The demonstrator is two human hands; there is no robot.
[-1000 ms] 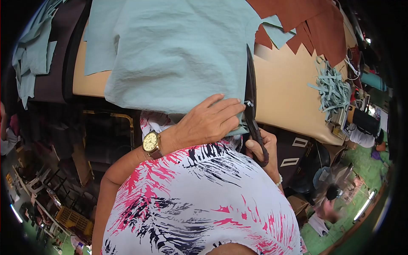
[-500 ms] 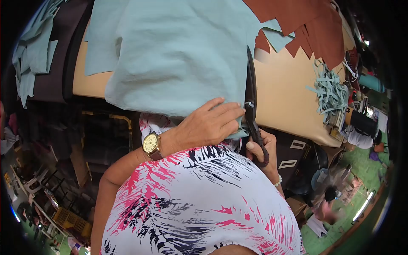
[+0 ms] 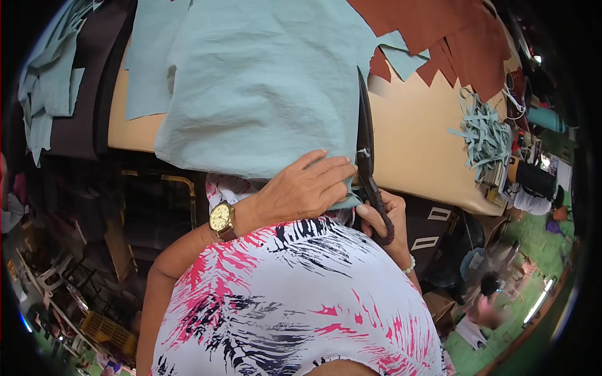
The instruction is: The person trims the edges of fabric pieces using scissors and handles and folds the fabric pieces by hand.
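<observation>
A large sheet of pale blue-green fabric lies over the table and hangs past its front edge. My left hand is on the fabric's lower right corner, fingers over the top and thumb hidden beneath, gripping the cloth. My right hand is closed around the dark, wrapped handles of a large pair of scissors. The long blades run along the fabric's right edge, pointing away from me. Whether both blades straddle the cloth, I cannot tell.
Rust-brown fabric pieces lie at the back right of the tan tabletop. A heap of thin blue-green strips sits on the right end. More blue-green cloth is draped at far left. A person is low at right.
The scissors have shifted slightly left, and the fabric's right edge has moved left with them. Both hands keep their hold, with the left hand moving a little left.
</observation>
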